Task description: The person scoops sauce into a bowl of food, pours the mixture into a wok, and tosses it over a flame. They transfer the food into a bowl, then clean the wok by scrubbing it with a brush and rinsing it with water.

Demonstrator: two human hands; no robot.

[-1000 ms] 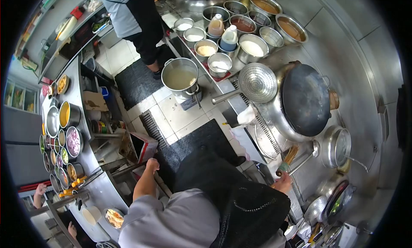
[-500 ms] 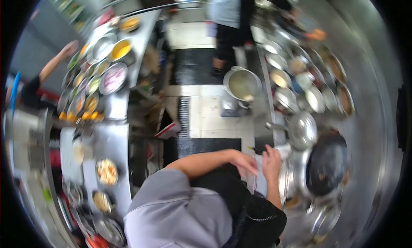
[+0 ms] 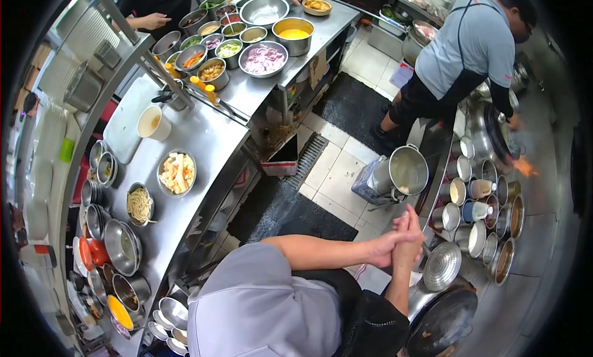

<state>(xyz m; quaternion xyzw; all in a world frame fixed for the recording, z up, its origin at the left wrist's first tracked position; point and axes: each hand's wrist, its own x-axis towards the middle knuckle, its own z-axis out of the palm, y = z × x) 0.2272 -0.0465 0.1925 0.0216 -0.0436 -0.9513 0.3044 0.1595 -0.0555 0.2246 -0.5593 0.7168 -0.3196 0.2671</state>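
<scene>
Just changed: bare left hand (image 3: 381, 251) and bare right hand (image 3: 406, 249), apart before, now together. Left closed round right; right's grip, cannot tell. No tool seen in either; reads as pause in handling. Nearest hands: one deep steel stockpot (image 3: 401, 185), 12 o'clock; one round perforated steel strainer (image 3: 442, 267), 4 o'clock; one black round wok (image 3: 446, 317), 5 o'clock. Two plastic bottles (image 3: 481, 188), 2 o'clock.

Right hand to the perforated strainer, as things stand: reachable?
Probably yes. The perforated strainer sits close to the right forearm, with nothing visible between them, but the right hand would have to come free of the left hand.
</scene>
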